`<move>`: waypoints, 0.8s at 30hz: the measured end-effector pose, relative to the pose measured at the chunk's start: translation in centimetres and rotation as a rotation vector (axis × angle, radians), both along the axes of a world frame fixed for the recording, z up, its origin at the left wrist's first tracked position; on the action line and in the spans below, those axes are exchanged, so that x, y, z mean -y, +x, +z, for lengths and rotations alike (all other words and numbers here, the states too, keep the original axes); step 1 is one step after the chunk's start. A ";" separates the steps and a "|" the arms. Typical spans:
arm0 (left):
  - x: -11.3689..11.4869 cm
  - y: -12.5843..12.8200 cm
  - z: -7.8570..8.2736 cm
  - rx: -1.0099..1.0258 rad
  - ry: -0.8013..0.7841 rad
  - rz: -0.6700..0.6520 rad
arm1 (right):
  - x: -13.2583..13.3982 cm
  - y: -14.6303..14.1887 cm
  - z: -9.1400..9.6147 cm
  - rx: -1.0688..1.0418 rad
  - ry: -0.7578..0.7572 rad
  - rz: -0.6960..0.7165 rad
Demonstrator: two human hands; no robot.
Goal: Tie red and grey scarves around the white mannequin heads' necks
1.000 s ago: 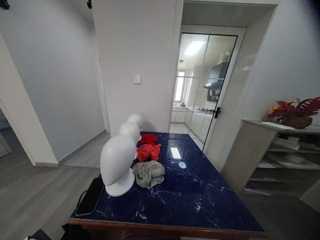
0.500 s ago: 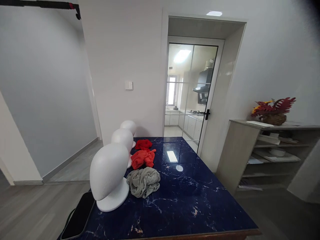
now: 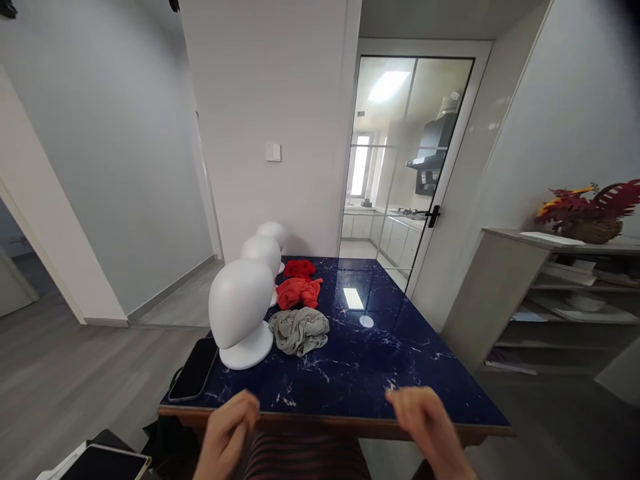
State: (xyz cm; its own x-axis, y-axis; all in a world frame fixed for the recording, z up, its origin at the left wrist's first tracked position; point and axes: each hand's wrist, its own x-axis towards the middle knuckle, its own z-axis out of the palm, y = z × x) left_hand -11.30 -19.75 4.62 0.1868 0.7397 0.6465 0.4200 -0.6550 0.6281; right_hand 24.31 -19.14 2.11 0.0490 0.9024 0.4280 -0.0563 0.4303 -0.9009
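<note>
My left hand [image 3: 229,427] is at the near edge of the dark blue marbled table [image 3: 350,387], its fingers curled in and nothing seen in them. Farther right along that edge, my right hand [image 3: 423,417] is curled too, slightly blurred, and holds nothing visible. The nearest white foam head [image 3: 243,300] stands on its round base beyond my left hand, with two more heads [image 3: 263,250] behind it. Beside the heads lie a crumpled grey cloth [image 3: 299,331], an orange-red cloth [image 3: 299,293] and a red cloth [image 3: 299,269]. Neither hand touches them.
A black phone [image 3: 195,370] lies at the table's left edge. Another dark-screened device [image 3: 105,463] is low at left. A glass door [image 3: 400,173] stands beyond the table. On the right is a shelf unit [image 3: 470,287] with a basket of red leaves [image 3: 595,217] on top.
Both my hands have come into view from below at the near edge. The view has shifted, so more of the table front shows. The heads and cloths lie as before.
</note>
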 end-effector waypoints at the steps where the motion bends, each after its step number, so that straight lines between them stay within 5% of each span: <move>1: -1.3 1.1 -0.6 -0.010 -0.003 0.021 | -1.8 -1.4 -0.3 -0.021 -0.025 0.024; 3: -4.1 3.3 -1.7 -0.064 -0.019 0.045 | -5.0 -4.8 -0.8 -0.041 -0.088 0.056; 7: -9.6 6.6 -3.2 -0.441 -0.021 -0.075 | -8.9 -10.5 -1.0 0.339 -0.093 0.160; 10: -13.5 7.8 -3.7 -0.558 -0.012 -0.046 | -11.6 -12.4 -0.9 0.533 -0.028 0.248; 12: -15.5 8.2 -4.1 -0.558 -0.013 0.023 | -13.6 -12.6 -1.2 0.652 0.026 0.186; 18: -17.3 8.2 -6.1 -0.595 0.023 0.128 | -17.5 -10.4 -3.8 1.035 0.180 -0.009; 24: -17.6 8.8 -6.4 -0.632 0.052 0.196 | -20.1 -10.2 -4.6 1.077 0.112 -0.315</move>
